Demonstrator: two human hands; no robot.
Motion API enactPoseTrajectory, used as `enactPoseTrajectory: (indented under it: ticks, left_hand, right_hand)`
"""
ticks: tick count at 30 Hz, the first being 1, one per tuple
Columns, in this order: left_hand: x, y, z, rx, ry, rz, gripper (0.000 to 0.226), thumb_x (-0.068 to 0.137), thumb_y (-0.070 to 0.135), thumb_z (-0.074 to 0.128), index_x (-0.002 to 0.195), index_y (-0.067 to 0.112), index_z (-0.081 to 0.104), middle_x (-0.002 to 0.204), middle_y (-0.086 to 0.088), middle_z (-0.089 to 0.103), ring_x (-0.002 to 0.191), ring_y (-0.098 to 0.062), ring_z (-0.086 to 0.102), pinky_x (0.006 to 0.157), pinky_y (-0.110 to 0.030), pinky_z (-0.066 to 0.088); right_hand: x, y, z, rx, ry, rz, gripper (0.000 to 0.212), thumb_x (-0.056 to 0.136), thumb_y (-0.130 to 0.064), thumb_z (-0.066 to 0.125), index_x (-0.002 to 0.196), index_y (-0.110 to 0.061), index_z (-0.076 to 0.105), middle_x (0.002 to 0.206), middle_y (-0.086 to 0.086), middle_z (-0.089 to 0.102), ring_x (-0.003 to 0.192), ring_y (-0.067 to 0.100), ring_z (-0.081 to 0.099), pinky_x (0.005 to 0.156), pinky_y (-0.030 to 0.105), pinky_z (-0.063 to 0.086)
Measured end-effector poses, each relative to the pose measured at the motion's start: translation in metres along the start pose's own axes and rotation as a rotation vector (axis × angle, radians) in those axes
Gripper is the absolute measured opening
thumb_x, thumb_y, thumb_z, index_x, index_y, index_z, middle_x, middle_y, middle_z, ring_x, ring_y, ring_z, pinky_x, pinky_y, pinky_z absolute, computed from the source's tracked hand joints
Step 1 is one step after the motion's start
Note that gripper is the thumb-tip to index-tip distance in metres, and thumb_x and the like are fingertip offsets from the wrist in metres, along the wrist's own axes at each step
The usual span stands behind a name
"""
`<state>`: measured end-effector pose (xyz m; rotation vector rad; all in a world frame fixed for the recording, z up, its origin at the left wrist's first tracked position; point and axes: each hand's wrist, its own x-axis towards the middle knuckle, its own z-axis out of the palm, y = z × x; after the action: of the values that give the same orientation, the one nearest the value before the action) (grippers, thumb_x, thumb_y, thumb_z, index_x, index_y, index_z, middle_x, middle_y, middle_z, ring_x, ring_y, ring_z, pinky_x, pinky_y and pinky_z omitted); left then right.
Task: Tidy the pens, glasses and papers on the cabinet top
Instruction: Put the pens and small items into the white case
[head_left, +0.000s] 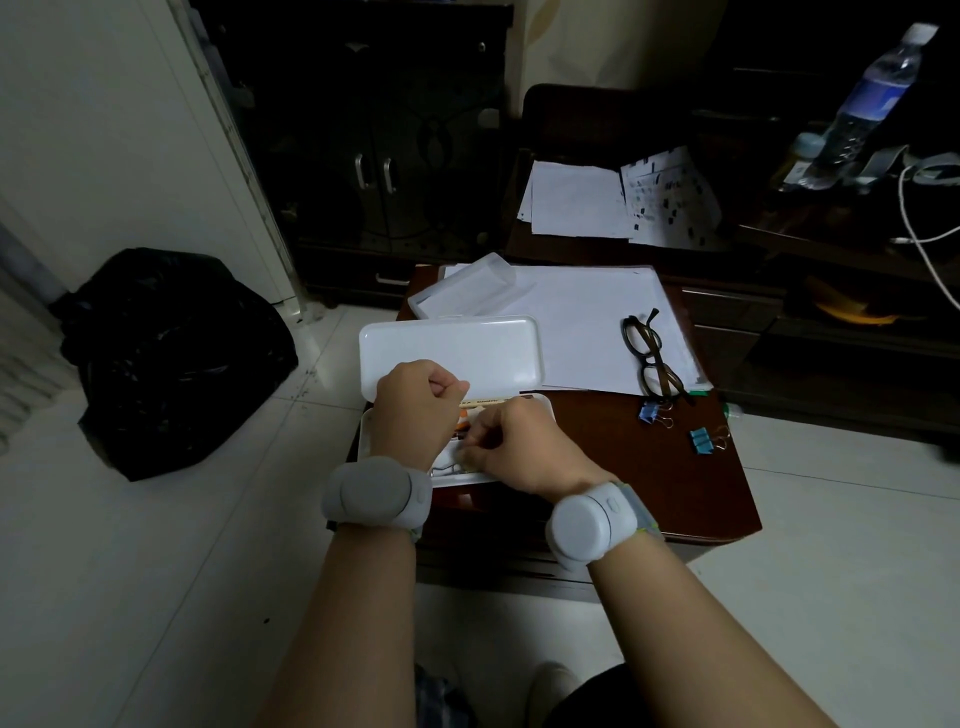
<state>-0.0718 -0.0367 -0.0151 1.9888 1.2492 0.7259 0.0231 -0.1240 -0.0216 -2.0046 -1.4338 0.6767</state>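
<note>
- Our left hand (415, 402) sits over the open white pencil case (530, 402) at the cabinet top's (623, 467) front-left corner; fingers curled into a fist. Can't tell if anything's pinched in it.
- Our right hand (511, 447) is just beside it, over the case tray, fingers curled down & pinching at sth small inside; what exactly, we can't tell. Orange bits and a printed label show between the hands.
- Case lid (452, 345) stands open behind the left hand, toward the cabinet's middle.
- A 2nd clear plastic box (462, 291) lies tilted at the back-left corner, resting on the edge of the paper stack (587, 322).
- Paper stack covers the back half of the top, reaching the right edge.
- Dark-framed glasses (649, 358) lie on the papers' right side, arms folded, near the right edge.
- 2 blue binder clips on bare wood near the right edge: one (648, 412) just in front of the glasses, the other (701, 440) nearer the front.
- Grey bands on both wrists: left (376, 493), right (592, 525).
- More loose sheets (576, 200) on a dark chair behind the cabinet; water bottle (867, 104) on the shelf at far right; black bag (171, 358) on the floor at left.
</note>
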Motion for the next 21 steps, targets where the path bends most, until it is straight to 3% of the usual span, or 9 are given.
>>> enactPoseTrajectory:
  ticks: [4, 9, 11, 14, 17, 21]
  left_hand:
    - [0.0, 0.002, 0.001, -0.002, -0.009, 0.0, 0.013, 0.083, 0.019, 0.068, 0.083, 0.006, 0.07, 0.083, -0.006, 0.07, 0.078, -0.017, 0.06, 0.079, -0.033, 0.052]
    - [0.0, 0.0, 0.002, 0.004, -0.017, -0.003, 0.013, 0.083, 0.02, 0.068, 0.083, 0.007, 0.07, 0.083, -0.005, 0.07, 0.079, -0.018, 0.062, 0.079, -0.032, 0.052]
    - [-0.001, 0.0, 0.003, 0.004, -0.028, 0.001, 0.012, 0.083, 0.019, 0.068, 0.084, 0.007, 0.07, 0.084, -0.006, 0.07, 0.079, -0.018, 0.062, 0.078, -0.031, 0.051]
    - [-0.001, 0.001, 0.004, 0.0, -0.05, 0.01, 0.014, 0.084, 0.017, 0.068, 0.085, 0.004, 0.07, 0.085, -0.01, 0.07, 0.077, -0.017, 0.059, 0.076, -0.026, 0.046]
    - [-0.001, 0.004, 0.006, -0.012, -0.061, 0.008, 0.016, 0.084, 0.016, 0.067, 0.087, 0.001, 0.07, 0.085, -0.012, 0.069, 0.074, -0.016, 0.057, 0.075, -0.024, 0.043]
    - [-0.003, 0.008, 0.006, -0.013, -0.061, 0.029, 0.017, 0.087, 0.013, 0.064, 0.091, -0.002, 0.069, 0.087, -0.014, 0.069, 0.072, -0.014, 0.055, 0.074, -0.021, 0.039]
  right_hand:
    - [0.002, 0.002, 0.0, -0.018, -0.004, -0.011, 0.013, 0.081, -0.016, 0.066, 0.074, -0.007, 0.074, 0.077, 0.005, 0.072, 0.067, 0.009, 0.058, 0.068, 0.015, 0.042]
    - [0.003, 0.005, 0.0, -0.021, -0.006, -0.012, 0.013, 0.082, -0.02, 0.068, 0.076, -0.01, 0.075, 0.075, 0.001, 0.07, 0.064, 0.006, 0.055, 0.066, 0.005, 0.038]
    - [0.002, 0.008, -0.006, -0.009, 0.012, -0.009, 0.011, 0.081, -0.02, 0.067, 0.075, -0.014, 0.074, 0.071, -0.001, 0.069, 0.062, 0.005, 0.055, 0.064, 0.013, 0.042]
    - [0.001, 0.013, -0.027, -0.033, 0.156, 0.042, 0.011, 0.08, -0.025, 0.066, 0.075, -0.017, 0.073, 0.072, -0.005, 0.068, 0.067, 0.008, 0.058, 0.069, 0.027, 0.05]
    - [-0.007, 0.027, -0.056, -0.084, 0.411, 0.236, 0.014, 0.079, -0.031, 0.067, 0.08, -0.017, 0.071, 0.083, 0.0, 0.071, 0.082, 0.019, 0.065, 0.077, 0.033, 0.053]
    - [-0.022, 0.049, -0.081, -0.07, 0.559, 0.51, 0.022, 0.08, -0.019, 0.068, 0.095, -0.004, 0.064, 0.099, 0.015, 0.066, 0.098, 0.031, 0.061, 0.082, 0.034, 0.047]
